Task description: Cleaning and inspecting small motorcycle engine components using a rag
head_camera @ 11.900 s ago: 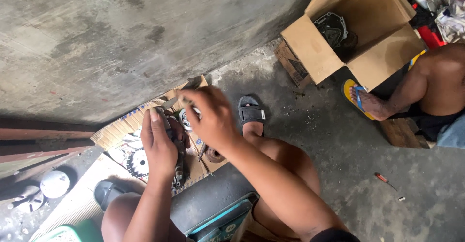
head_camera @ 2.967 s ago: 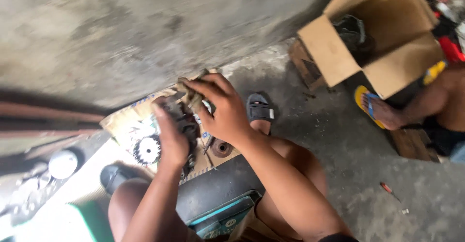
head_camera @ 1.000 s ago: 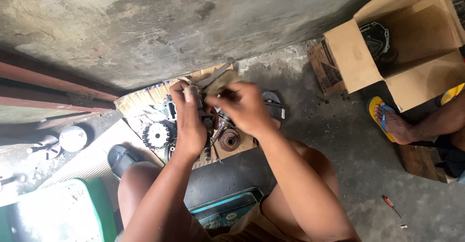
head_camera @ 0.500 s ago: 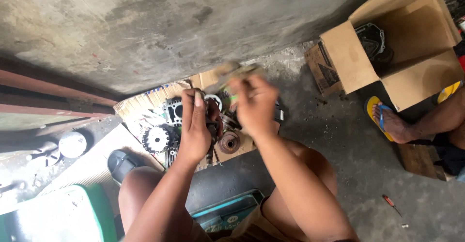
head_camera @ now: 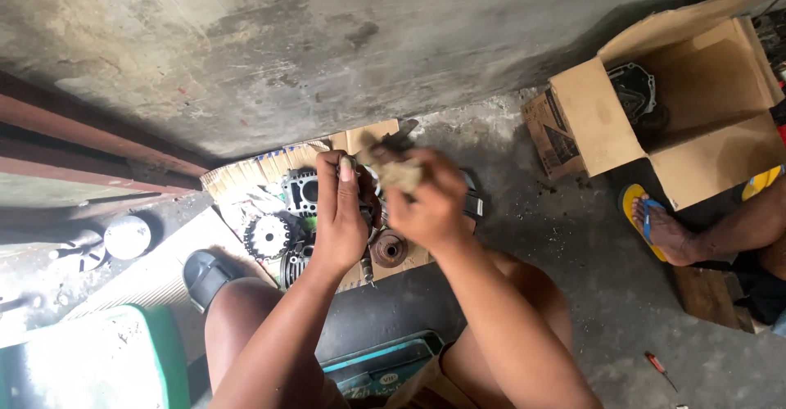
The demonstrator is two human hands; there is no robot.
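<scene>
My left hand (head_camera: 340, 216) is closed around a dark metal engine part (head_camera: 367, 204), held upright above a sheet of cardboard (head_camera: 364, 139) on the floor. My right hand (head_camera: 430, 200) grips a dirty beige rag (head_camera: 395, 171) and presses it against the top of that part. Below the hands, engine pieces lie on the cardboard: a finned cylinder block (head_camera: 300, 189), a toothed sprocket (head_camera: 266, 235) and a round rusty hub (head_camera: 390, 248). My knees frame the spot, and I sit on a dark seat.
A grey concrete wall (head_camera: 327, 40) runs along the top. An open cardboard box (head_camera: 679, 106) with a dark engine cover inside stands at the right. Another person's foot in a yellow sandal (head_camera: 655, 229) rests near it. A small red screwdriver (head_camera: 659, 368) lies on the concrete.
My right hand with the rag has shifted slightly right and lower against the held part. The view has drifted a little, and the left hand keeps its hold.
</scene>
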